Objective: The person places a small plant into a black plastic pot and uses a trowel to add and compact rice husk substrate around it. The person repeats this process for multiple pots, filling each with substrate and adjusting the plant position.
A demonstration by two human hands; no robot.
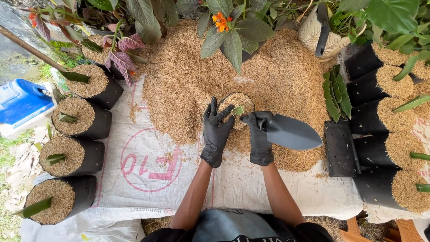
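Spread across a white woven sack sheet (148,188), a broad heap of rice husk (188,85), with rows of husk-filled black grow bags (92,157) lined up left and right. Both forearms extended forward from the body, meeting at a small black grow bag (236,102) sunk in the heap. Left hand (216,130), in a black glove, fingers splayed apart against the bag's rim. Right hand (260,136), also gloved, fingers clamped round the handle of a dark trowel (291,132), blade pointing right. Inside the bag, a green cutting (238,110).
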